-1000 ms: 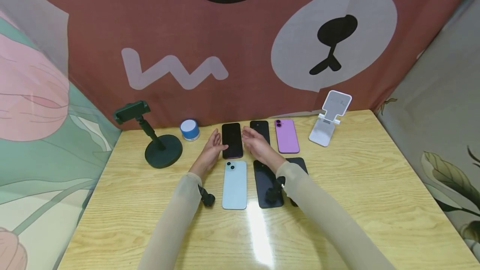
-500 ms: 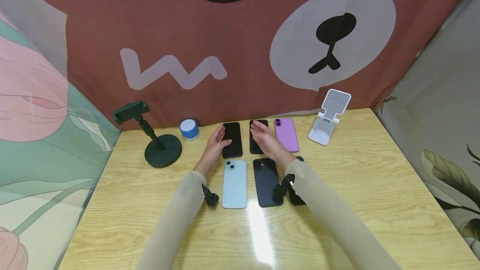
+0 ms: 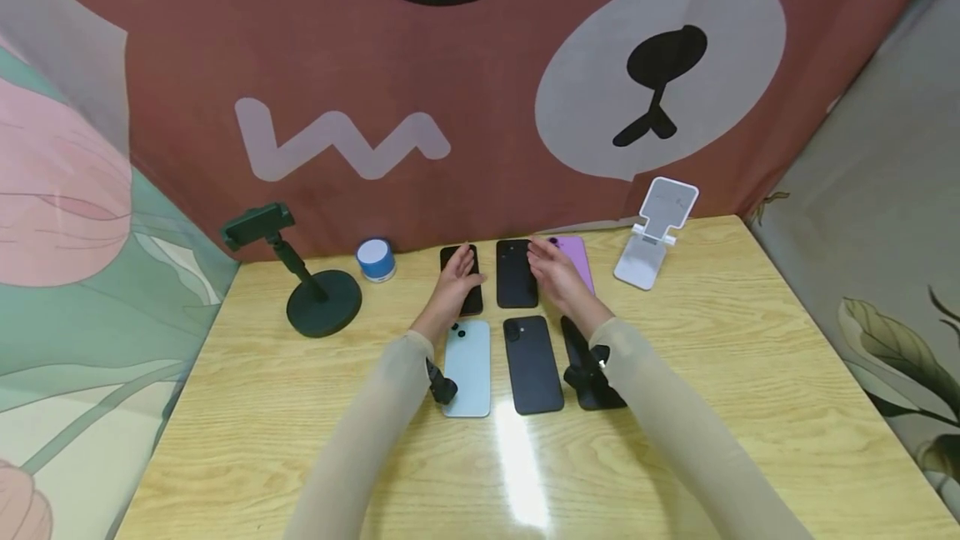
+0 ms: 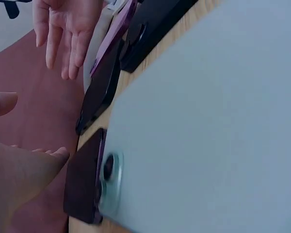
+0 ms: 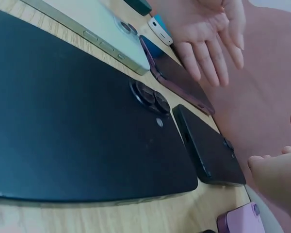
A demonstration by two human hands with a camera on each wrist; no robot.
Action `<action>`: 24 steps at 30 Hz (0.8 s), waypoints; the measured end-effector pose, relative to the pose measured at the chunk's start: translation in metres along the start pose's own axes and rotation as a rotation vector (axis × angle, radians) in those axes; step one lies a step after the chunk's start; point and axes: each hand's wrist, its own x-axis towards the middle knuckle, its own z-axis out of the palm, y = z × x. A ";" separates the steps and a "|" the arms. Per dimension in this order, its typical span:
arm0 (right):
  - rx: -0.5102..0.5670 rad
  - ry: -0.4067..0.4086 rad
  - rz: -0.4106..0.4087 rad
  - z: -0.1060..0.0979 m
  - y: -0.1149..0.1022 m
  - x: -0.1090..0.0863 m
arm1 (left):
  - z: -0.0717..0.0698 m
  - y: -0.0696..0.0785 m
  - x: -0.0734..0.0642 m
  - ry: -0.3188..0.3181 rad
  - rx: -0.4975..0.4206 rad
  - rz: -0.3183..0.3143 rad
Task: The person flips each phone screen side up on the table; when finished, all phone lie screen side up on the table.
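My left hand, fingers extended, hovers over the back-left black phone and partly covers it. My right hand is held likewise, between the middle black phone and the purple phone, hiding part of the latter. The palms face each other with nothing held. Nearer me lie a light blue phone, a dark phone and another dark phone, the last partly under my right wrist. In the left wrist view the light blue phone fills the foreground.
On the left stands a dark green phone stand with a round base, beside a blue and white cylinder. A white folding phone stand is at the back right. Behind the wooden table hangs a red cloth.
Both hands have shifted right: the left from beside the back-left phone to over it, the right from between the two black phones to the purple one. The phones appear to stay in place.
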 end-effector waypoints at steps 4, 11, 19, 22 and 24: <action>-0.025 0.023 0.011 -0.003 0.000 -0.001 | 0.011 0.004 0.003 -0.016 0.000 -0.008; -0.047 0.026 0.011 -0.005 0.005 -0.001 | 0.023 -0.008 0.010 -0.013 0.023 -0.038; -0.050 0.079 0.028 -0.001 0.006 -0.003 | 0.030 -0.014 0.011 -0.005 -0.005 -0.093; -0.088 0.090 0.043 0.000 0.007 -0.003 | 0.031 -0.014 0.011 -0.003 -0.003 -0.112; -0.112 0.093 0.050 0.000 0.008 -0.003 | 0.032 -0.014 0.011 -0.001 -0.001 -0.119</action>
